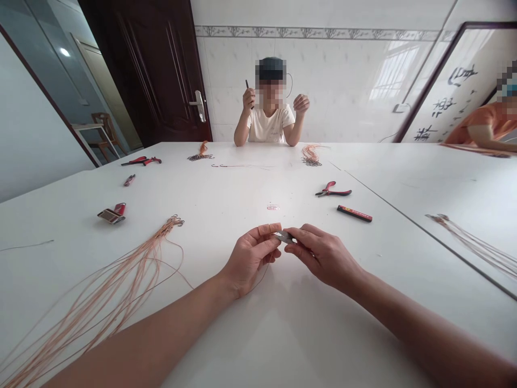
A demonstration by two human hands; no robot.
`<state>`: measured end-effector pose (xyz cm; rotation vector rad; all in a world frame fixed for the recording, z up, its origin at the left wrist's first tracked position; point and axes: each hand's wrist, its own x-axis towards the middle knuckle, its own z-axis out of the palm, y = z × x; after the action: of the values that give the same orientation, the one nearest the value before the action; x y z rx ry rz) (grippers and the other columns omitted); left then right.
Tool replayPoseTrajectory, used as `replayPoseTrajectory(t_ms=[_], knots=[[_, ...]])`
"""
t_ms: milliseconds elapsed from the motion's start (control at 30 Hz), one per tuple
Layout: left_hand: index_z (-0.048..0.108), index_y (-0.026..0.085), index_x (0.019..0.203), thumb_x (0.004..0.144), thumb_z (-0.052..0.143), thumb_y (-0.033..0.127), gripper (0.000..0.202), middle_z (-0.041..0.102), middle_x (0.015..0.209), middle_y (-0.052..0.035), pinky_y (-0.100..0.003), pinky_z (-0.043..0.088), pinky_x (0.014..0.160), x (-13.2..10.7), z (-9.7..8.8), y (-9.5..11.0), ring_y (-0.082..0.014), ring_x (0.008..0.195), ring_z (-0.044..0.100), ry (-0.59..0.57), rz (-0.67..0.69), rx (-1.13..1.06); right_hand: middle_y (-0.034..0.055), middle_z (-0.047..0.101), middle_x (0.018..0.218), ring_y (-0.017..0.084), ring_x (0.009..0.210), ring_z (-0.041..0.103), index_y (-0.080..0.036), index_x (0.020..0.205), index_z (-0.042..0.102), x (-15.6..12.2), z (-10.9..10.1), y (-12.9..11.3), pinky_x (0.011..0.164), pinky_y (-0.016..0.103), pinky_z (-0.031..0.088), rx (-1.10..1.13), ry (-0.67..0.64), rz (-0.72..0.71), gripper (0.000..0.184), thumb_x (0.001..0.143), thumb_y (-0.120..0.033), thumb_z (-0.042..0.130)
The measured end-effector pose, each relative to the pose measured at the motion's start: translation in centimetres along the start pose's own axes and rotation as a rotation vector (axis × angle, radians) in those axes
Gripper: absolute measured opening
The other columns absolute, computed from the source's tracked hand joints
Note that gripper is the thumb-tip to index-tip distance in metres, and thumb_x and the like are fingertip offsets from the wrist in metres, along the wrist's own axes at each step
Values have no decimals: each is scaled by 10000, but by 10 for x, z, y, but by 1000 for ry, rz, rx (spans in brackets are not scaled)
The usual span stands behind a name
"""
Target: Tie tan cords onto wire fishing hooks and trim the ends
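Note:
My left hand (258,249) is closed in a pinch on a thin fishing line (264,276), which hangs below the fingers; tan tape wraps its index finger. A small grey metal tool (285,236), which looks like snips, is gripped in my right hand (323,250). Its tip touches or nearly touches the left fingertips. The exact end of the line between the fingers is too small to make out. To the left lies a bundle of fish hooks (174,220) with long orange-brown lines (133,275) trailing toward the table's front left.
Red-handled pliers (334,189) and a black-red box (354,213) lie to the right, a small packet (111,215) to the left. More hook bundles (312,156) sit at the far side. A co-worker (271,124) sits opposite. A seam crosses the white table (226,199).

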<state>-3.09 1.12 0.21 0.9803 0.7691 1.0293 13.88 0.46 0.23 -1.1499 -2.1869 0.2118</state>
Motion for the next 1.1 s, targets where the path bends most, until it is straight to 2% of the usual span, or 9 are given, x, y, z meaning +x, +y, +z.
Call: replayPoseTrajectory(t_ms=[167,267,400,567,667,767,933,1033,1100], knots=[[610,225,905,686,638,237,221,516,743,18,-226,379,656,0,1,0,-69,645,488,28,-18,17,26,532,742,118,592,480,-226,1006,548,4,-9,9,551,237,365,-78,58,62,262,862,-366,380],[607,227,915,684,639,225,233,512,787,15,-225,384,654,0,2,0,-64,647,484,33,-17,28,25,560,764,141,613,496,-229,1054,510,8,-20,33,552,254,359,-191,89,265,293,824,-391,428],[606,218,904,693,625,203,212,510,817,11,-229,390,660,1,2,1,-64,657,482,19,-17,42,26,578,751,177,662,519,-216,996,516,9,-29,77,539,263,349,-285,6,523,295,785,-411,445],[604,224,902,690,624,212,213,523,830,8,-237,394,665,-1,1,1,-69,662,486,13,-11,54,73,563,825,212,797,517,-182,874,574,6,-27,105,637,298,370,-339,-37,557,278,772,-410,451],[593,222,915,685,632,218,233,527,829,4,-240,393,667,-2,1,2,-74,666,489,21,-14,56,103,553,881,244,898,487,-162,886,590,6,-24,103,727,342,362,-353,-30,536,298,781,-399,443],[576,224,943,681,640,234,269,531,826,2,-246,389,674,-2,1,2,-79,667,499,43,-13,67,93,552,933,237,952,463,-172,940,578,7,-24,89,782,341,351,-331,-41,469,311,795,-404,430],[567,222,951,662,663,257,307,543,838,-6,-250,386,675,-1,2,0,-87,676,512,74,2,56,51,550,963,231,928,468,-243,958,575,7,-29,55,748,335,372,-197,-299,255,390,720,-543,503],[567,220,939,654,669,255,304,547,829,-6,-251,386,675,-1,2,1,-87,672,514,75,-10,48,49,546,916,206,855,491,-223,854,582,8,-27,44,661,296,386,-199,-377,243,282,749,-471,497],[567,218,942,654,668,251,307,543,822,-6,-252,386,672,-1,2,1,-88,669,512,73,-12,43,43,543,847,172,771,505,-200,771,561,9,-25,41,596,267,378,-221,-367,235,223,794,-388,443]])
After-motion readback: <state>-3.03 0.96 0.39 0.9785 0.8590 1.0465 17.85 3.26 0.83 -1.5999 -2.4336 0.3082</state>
